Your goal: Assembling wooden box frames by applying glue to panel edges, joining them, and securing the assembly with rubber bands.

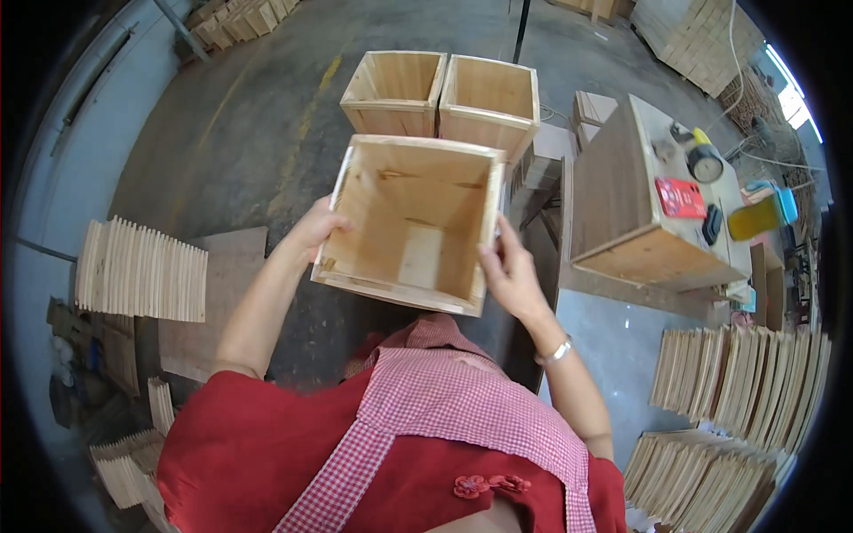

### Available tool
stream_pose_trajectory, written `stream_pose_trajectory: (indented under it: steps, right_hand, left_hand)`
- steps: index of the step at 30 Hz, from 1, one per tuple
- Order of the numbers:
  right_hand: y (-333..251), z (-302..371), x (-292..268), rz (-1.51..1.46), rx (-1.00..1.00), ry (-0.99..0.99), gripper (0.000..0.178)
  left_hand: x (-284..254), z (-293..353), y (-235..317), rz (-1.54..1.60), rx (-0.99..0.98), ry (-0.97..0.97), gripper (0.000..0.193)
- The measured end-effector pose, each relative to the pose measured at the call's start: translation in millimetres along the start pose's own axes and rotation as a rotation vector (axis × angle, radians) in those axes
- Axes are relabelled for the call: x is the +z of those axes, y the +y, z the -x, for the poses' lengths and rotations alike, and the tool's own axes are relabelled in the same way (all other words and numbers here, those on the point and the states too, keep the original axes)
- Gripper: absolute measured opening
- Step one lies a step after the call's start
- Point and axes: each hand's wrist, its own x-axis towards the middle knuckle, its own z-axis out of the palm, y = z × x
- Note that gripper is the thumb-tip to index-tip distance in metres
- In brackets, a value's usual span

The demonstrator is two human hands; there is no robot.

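An open-topped wooden box [418, 142] of pale, knotty boards is held up in front of me, its mouth tilted toward me so that the bare inside shows. My left hand [322, 226] grips its left wall, thumb over the rim. On the opposite wall, my right hand [508, 266] is closed with the thumb at the edge; the fingers behind the wood are partly hidden. Just beyond stand two similar wooden boxes, the left one [391, 115] and the right one [489, 129], side by side with open tops.
Right of me, a wooden cabinet [613, 178] carries a tape roll [705, 164], a red packet [681, 197] and a bottle of yellow liquid [755, 220]. Stacked wooden panels stand on the grey tabletop [604, 333] and at left [142, 271]. A dark upright pole [522, 31] rises behind the boxes.
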Motion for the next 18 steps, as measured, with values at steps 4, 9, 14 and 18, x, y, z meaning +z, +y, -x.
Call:
stream_pose_trajectory:
  steps: [4, 9, 14, 18]
  right_hand:
    - [43, -111, 84, -0.078, 0.088, -0.119, 0.067]
    - [90, -193, 134, -0.071, 0.087, -0.130, 0.072]
    - [107, -230, 153, -0.094, 0.161, -0.087, 0.073]
    - [109, -245, 162, -0.054, 0.125, -0.071, 0.072]
  left_hand:
    - [-106, -66, -9, -0.018, 0.033, 0.162, 0.060]
    - [-186, -148, -20, -0.051, -0.058, 0.200, 0.056]
    - [-218, -194, -25, -0.072, -0.034, 0.162, 0.051]
    - [-224, -200, -11, -0.107, -0.156, 0.218, 0.048]
